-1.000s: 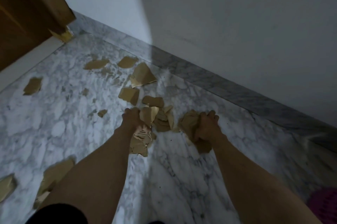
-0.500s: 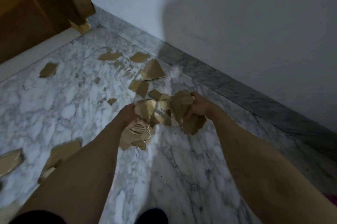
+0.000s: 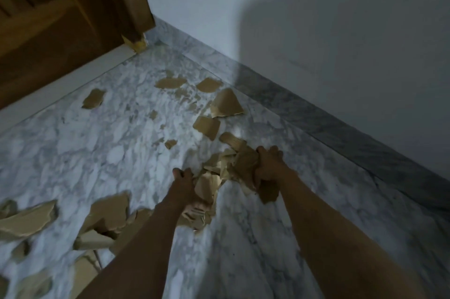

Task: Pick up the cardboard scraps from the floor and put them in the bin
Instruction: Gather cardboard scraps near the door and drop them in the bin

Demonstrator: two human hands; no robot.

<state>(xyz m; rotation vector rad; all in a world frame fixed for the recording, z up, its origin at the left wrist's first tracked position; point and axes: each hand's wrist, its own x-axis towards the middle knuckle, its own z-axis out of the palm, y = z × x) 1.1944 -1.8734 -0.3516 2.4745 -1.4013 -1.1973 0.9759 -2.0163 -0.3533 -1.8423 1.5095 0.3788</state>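
My left hand [image 3: 186,187] grips a bunch of brown cardboard scraps [image 3: 205,187], which stick out to its right and below it. My right hand [image 3: 269,164] grips a second crumpled bunch of scraps [image 3: 243,164], with a piece hanging under the wrist. Both bunches are held close together above the marble floor [image 3: 73,152]. Several loose scraps lie farther off near the wall, such as a large triangular one [image 3: 226,103] and a squarish one [image 3: 207,125]. Larger pieces [image 3: 107,213] lie at the lower left. No bin is in view.
A wooden door [image 3: 60,18] stands at the upper left with a yellowish scrap [image 3: 136,44] at its corner. A white wall [image 3: 316,30] with a grey marble skirting [image 3: 328,125] runs along the right.
Both hands have lifted with their bunches and the view has swung left and back. More floor with large pieces at the lower left has come into view.
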